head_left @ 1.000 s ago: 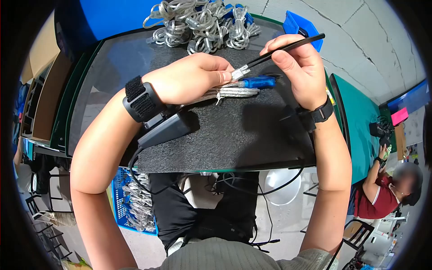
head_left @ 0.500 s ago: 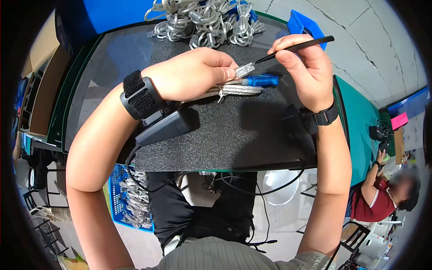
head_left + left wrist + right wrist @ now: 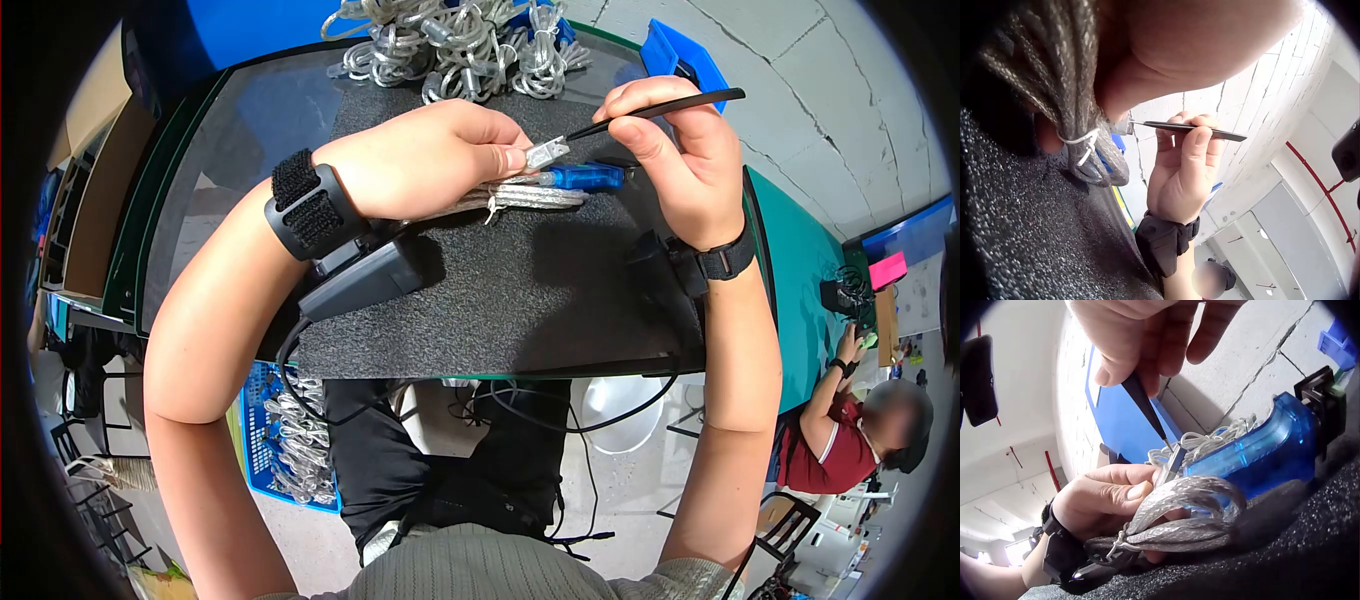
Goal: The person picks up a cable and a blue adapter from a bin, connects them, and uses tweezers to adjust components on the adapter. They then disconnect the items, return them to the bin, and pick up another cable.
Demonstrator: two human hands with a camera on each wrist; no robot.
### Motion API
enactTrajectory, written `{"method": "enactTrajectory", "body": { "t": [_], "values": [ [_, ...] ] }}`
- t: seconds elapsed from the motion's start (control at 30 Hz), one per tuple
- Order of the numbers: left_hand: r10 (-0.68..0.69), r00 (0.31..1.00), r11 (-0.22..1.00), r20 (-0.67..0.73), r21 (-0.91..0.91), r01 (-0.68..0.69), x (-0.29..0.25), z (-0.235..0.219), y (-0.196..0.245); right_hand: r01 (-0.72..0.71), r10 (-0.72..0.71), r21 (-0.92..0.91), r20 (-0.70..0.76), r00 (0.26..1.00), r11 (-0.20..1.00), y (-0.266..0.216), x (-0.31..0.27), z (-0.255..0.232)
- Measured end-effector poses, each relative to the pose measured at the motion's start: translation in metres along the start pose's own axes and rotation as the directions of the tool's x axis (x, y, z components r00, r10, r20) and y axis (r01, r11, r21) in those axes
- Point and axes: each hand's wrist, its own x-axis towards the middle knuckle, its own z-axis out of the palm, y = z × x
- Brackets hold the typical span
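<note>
Between thumb and fingers, my left hand (image 3: 430, 165) pinches a clear and silver cable connector (image 3: 546, 153). My right hand (image 3: 690, 180) holds black tweezers (image 3: 695, 101) by the shaft, their thin tips right at the connector's end. In the right wrist view, the tweezers (image 3: 1144, 406) point down onto the metal end of the connector. The coiled silver braided cable (image 3: 530, 197), bound with a white tie, lies under my left hand. A translucent blue plug housing (image 3: 1260, 456) with a dark connector end rests beside the coil on the black mat.
Several coiled silver cables (image 3: 450, 50) are heaped at the table's back. A blue bin (image 3: 685, 65) stands at the back right. Below the table's left front sits a blue basket (image 3: 258, 440) full of cables. Another person (image 3: 850, 430) sits at the green table on the right.
Both hands have shifted slightly right in the head view, with the connector and tweezers. The tweezers have tilted flatter, their tips still at the connector's end.
</note>
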Motion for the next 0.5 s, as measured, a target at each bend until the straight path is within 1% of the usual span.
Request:
{"method": "enactTrajectory", "body": {
  "t": [0.13, 0.2, 0.23, 0.3, 0.4, 0.5],
  "values": [
    [-0.012, 1.0, 1.0, 0.003, -0.012, 0.012, 0.0006, -0.0001, -0.0002, 0.021, -0.021, -0.022, 0.005, 1.0, 1.0, -0.0011, 0.0007, -0.0002],
    [0.011, 1.0, 1.0, -0.008, 0.0, -0.011, 0.0014, 0.0003, -0.002, 0.032, -0.032, -0.042, -0.008, 0.999, 0.999, -0.002, 0.0002, -0.0004],
    [0.011, 1.0, 1.0, -0.008, 0.001, -0.011, 0.0015, 0.0003, -0.0022, 0.031, -0.032, -0.042, -0.008, 0.999, 0.999, -0.0018, 0.0001, -0.0004],
    [0.015, 1.0, 1.0, -0.01, 0.008, -0.015, 0.0014, 0.0, -0.0027, 0.03, -0.029, 0.022, -0.026, 0.999, 0.999, -0.0011, 0.0004, -0.0002],
    [-0.002, 1.0, 1.0, 0.003, -0.012, 0.002, 0.0021, -0.0001, -0.0034, 0.02, -0.02, 0.016, -0.02, 1.0, 1.0, -0.0002, 0.0002, -0.0005],
    [0.013, 1.0, 1.0, 0.005, -0.021, -0.012, 0.0026, 0.0004, -0.0045, 0.01, -0.01, -0.012, -0.007, 1.0, 1.0, -0.0004, -0.0006, -0.0005]
  ]
}}
